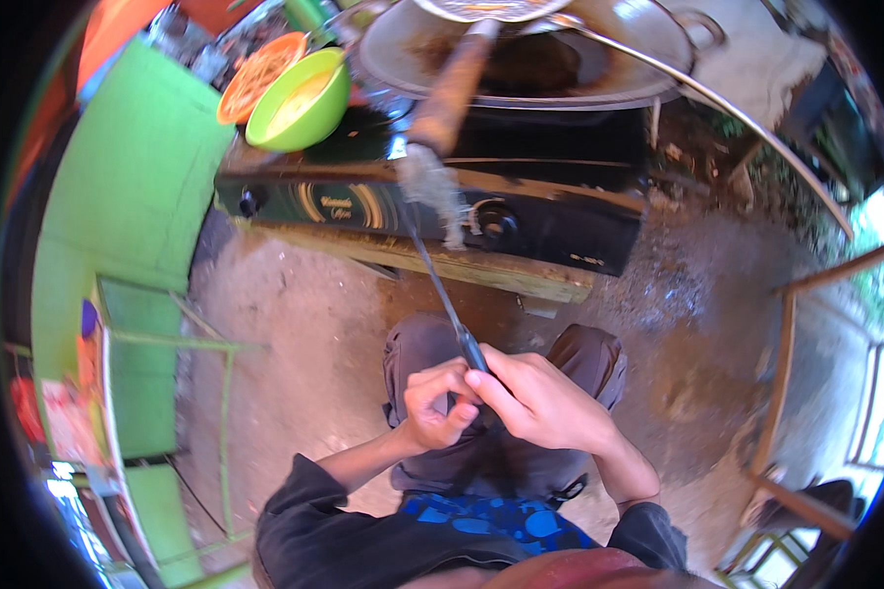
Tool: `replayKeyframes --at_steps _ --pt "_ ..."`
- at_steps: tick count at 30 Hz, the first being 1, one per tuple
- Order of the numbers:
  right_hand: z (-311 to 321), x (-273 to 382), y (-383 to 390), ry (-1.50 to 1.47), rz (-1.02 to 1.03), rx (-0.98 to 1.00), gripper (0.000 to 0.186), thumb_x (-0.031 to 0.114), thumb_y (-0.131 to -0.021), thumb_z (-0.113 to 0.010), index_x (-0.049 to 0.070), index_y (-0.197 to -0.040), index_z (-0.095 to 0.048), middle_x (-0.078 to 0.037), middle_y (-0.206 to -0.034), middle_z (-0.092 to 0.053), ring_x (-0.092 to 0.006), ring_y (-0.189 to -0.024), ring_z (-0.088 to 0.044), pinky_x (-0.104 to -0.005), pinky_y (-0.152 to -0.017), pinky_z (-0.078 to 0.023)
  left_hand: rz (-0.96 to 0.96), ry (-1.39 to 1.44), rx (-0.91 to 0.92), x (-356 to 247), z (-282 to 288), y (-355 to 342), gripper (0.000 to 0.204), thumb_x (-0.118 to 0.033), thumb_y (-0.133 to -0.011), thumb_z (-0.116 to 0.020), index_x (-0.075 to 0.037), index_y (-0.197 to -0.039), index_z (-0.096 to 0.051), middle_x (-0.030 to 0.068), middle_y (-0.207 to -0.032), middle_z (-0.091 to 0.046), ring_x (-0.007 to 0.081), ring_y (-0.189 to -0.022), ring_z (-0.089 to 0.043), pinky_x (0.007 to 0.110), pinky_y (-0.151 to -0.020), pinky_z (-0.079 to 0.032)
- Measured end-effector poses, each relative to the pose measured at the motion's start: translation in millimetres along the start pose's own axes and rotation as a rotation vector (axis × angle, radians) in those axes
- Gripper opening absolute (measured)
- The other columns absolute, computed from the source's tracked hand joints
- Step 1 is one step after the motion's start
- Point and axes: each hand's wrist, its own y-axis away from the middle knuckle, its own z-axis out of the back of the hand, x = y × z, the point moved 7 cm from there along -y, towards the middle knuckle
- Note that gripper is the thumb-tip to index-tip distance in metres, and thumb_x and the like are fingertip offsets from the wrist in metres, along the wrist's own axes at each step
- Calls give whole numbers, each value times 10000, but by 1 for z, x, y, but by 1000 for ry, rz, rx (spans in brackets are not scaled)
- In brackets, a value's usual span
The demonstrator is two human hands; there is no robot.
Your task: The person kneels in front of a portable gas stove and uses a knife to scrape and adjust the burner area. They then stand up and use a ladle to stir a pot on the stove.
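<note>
Across the front stretches a long, black, two-knobbed gas stove (570, 216), and on it sits a broad, round metal wok (393, 54) of dark liquid! At its left, a light-green round bowl (329, 103). Down above the knees, the right hand (540, 398) is clamped around a thin metal tool with a dark handle (446, 294), tip stoveward; the left hand (440, 407) curls just beside, its grip impossible to tell.

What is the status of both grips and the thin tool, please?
Right grip: closed on black handle of thin tool. Left grip: curled beside it, hold unclear. Tool angled toward black stove. Near tool's far end: frayed pale material hanging.
</note>
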Motion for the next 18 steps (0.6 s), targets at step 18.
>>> replayKeyframes --at_steps 18 --pt "-38 70 -50 392 -493 154 270 272 -1055 -606 4 -1022 -612 -276 -867 -704 -515 -844 -674 -565 -720 -523 1017 868 -252 -33 10 49 287 -336 -1177 -462 -89 -1279 -566 14 -1064 -622 98 -980 -616 267 -836 -504"
